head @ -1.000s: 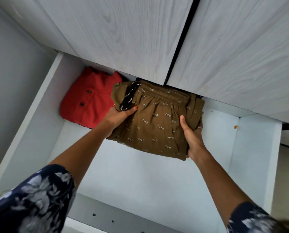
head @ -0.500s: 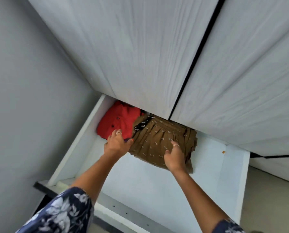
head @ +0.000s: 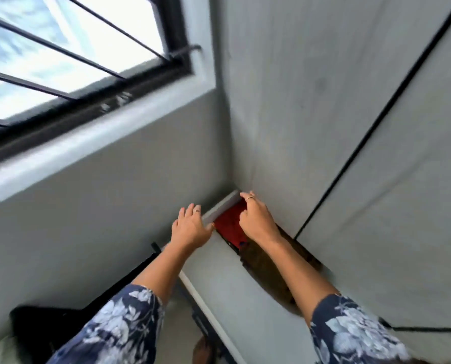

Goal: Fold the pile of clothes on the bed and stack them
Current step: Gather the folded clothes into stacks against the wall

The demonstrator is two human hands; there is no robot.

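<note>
Both hands are reaching into the far end of an open white drawer (head: 219,290) under the wardrobe doors (head: 324,127). The left hand (head: 190,227) is resting on the drawer's side wall, fingers extended and relaxed, gripping nothing. The right hand (head: 257,218) is hovering over the red folded garment (head: 231,224), fingers loosely bent; the frame is motion-blurred, so whether it is pinching the cloth or only touching it cannot be told. The red garment is lying in the back left corner of the drawer, tight against the side wall and partly tucked beneath the wardrobe front. The brown folded garment (head: 266,271) is sitting just beside it to the right, largely hidden by the right forearm. Judging from this, both folded pieces are already stowed and the hands are tidying or pulling clear. Risks from here: a finger catching on a fold while leaving could be dragging the red piece open and undoing the fold; the forearm sweeping across the brown piece could be shoving it askew; and pushing the drawer in with cloth riding high could be snagging fabric against the wardrobe's lower edge.
</note>
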